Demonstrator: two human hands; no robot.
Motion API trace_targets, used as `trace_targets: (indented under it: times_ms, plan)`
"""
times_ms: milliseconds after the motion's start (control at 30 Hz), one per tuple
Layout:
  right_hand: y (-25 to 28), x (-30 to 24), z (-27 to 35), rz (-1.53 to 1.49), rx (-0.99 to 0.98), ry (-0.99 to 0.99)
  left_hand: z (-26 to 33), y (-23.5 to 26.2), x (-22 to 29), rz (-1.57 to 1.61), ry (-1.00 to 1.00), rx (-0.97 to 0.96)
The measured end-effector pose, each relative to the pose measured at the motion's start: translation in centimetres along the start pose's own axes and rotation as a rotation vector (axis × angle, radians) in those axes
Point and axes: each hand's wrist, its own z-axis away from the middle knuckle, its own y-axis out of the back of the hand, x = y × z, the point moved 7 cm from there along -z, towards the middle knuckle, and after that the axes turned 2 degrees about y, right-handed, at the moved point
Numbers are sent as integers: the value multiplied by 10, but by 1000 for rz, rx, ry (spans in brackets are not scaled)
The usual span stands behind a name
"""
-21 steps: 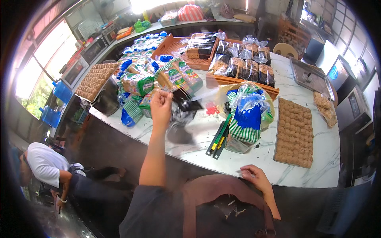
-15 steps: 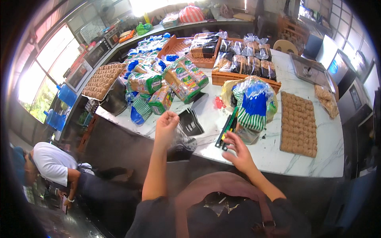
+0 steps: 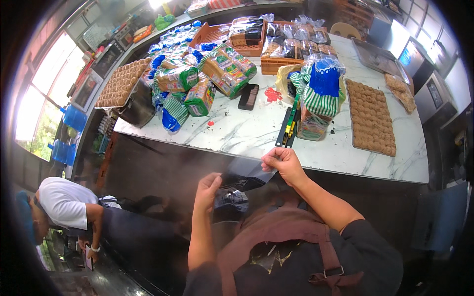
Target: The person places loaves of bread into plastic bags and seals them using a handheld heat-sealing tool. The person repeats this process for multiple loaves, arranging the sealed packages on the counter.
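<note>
A clear plastic bag is stretched between both of my hands in front of my chest, below the counter's front edge. My left hand pinches its lower left side. My right hand pinches its upper right corner. On the white marble counter just beyond lie a green and yellow tool and a bagged loaf in striped blue and green wrapping. A black phone lies further back.
Several wrapped loaves are piled at the counter's left. A tray of brown biscuits sits at the right and another tray at the far left. Wooden crates of bagged bread stand behind. A person in a white shirt crouches at lower left.
My left hand came down from the loaves on the counter to my chest. My right hand rose and took the bag's other side, so the bag is now spread between both hands.
</note>
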Motion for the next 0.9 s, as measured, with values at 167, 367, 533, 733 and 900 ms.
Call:
trace_targets:
  times_ms: [167,367,533,733,900]
  plan:
    - [-13,-15,13,258,-122,73,5,-55,34,-70,-160,-205]
    - [-4,-42,23,424,-130,189,-8,-115,46,-310,-175,-130]
    - [37,-69,33,445,-52,238,-27,-144,38,-367,-232,41]
    - [73,-86,37,767,18,336,-39,-183,30,-246,-146,-35]
    - [83,-98,38,712,-45,485,-40,-186,29,-204,-83,-49]
